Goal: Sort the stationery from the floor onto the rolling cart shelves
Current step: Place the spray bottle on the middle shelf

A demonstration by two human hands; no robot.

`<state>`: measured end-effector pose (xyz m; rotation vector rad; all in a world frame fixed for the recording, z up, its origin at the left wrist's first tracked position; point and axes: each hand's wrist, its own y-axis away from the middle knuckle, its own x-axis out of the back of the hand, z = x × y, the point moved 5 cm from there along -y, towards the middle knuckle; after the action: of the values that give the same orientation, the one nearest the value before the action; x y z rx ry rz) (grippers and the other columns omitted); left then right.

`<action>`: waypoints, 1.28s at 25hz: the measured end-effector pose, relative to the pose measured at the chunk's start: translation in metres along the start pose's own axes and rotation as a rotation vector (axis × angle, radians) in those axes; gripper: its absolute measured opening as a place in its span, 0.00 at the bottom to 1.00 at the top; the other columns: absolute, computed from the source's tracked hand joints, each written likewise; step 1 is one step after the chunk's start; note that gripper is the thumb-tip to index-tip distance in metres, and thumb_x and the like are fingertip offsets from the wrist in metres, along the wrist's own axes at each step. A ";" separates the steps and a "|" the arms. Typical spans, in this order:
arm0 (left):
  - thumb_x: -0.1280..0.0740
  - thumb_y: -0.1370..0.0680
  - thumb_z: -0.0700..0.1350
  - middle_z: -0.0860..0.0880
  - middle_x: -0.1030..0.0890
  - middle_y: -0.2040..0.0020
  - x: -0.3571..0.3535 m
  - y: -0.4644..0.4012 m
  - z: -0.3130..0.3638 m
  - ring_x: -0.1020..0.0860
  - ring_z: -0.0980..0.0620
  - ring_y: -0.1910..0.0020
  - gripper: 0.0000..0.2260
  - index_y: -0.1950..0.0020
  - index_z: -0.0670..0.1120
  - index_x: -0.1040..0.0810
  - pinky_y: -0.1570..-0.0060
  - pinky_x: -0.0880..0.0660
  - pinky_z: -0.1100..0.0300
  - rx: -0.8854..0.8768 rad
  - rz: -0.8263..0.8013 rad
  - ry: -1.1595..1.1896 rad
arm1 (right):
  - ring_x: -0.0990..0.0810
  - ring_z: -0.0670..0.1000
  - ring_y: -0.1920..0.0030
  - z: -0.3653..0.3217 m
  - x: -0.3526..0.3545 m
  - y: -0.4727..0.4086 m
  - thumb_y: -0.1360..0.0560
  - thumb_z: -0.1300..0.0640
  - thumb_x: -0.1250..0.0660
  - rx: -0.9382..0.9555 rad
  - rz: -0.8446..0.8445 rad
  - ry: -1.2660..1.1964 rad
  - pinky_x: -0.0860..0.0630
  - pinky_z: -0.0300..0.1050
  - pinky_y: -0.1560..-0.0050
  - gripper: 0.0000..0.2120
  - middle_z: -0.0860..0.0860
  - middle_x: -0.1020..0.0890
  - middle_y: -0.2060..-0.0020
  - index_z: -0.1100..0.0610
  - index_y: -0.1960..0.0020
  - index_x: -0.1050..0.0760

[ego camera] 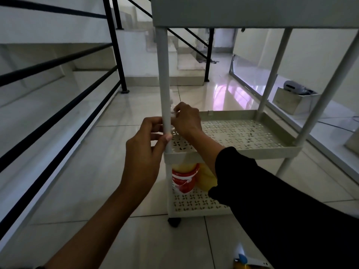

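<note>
— Where does the single head view look from?
— From low and close behind both hands (pixel 167 133), facing forward and down through the rolling cart (pixel 250 146).
— And past the hands?
— Tiled floor (pixel 213 94), stairs (pixel 58 78) to their left.

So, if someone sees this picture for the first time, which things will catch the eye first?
First the two hands at the centre: the left hand and the right hand meet at the cart's front-left post, fingers curled round something small and pale that I cannot identify. Next, the red-and-yellow container on the bottom shelf, the only strong colour. The perforated middle shelf looks bare.
</note>
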<state>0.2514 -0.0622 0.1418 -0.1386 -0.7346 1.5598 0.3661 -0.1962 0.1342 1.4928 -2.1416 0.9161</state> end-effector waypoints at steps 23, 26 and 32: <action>0.33 0.22 0.43 0.53 0.25 0.40 -0.001 0.024 0.010 0.24 0.61 0.48 0.17 0.34 0.47 0.30 0.61 0.30 0.81 0.102 0.072 -0.022 | 0.18 0.49 0.54 0.008 0.083 0.089 0.26 0.60 0.30 -0.051 -0.067 -0.298 0.19 0.44 0.50 0.12 0.52 0.19 0.51 0.58 0.44 0.24; 0.33 0.23 0.44 0.51 0.29 0.34 -0.008 0.053 0.011 0.27 0.58 0.42 0.19 0.33 0.49 0.31 0.61 0.33 0.84 0.176 0.112 -0.037 | 0.17 0.47 0.57 0.021 0.117 0.144 0.26 0.60 0.30 -0.062 -0.081 -0.395 0.19 0.41 0.54 0.07 0.50 0.18 0.56 0.56 0.47 0.22; 0.35 0.22 0.41 0.51 0.20 0.48 -0.047 0.130 -0.004 0.22 0.58 0.52 0.06 0.47 0.49 0.23 0.61 0.31 0.80 0.213 -0.098 -0.065 | 0.16 0.54 0.56 0.103 0.143 0.242 0.26 0.63 0.31 -0.273 -0.109 -0.429 0.18 0.49 0.53 0.04 0.57 0.17 0.58 0.60 0.52 0.20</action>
<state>0.1501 -0.0979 0.0553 0.1040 -0.6118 1.5437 0.0950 -0.3107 0.0786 1.7566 -2.3243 0.2629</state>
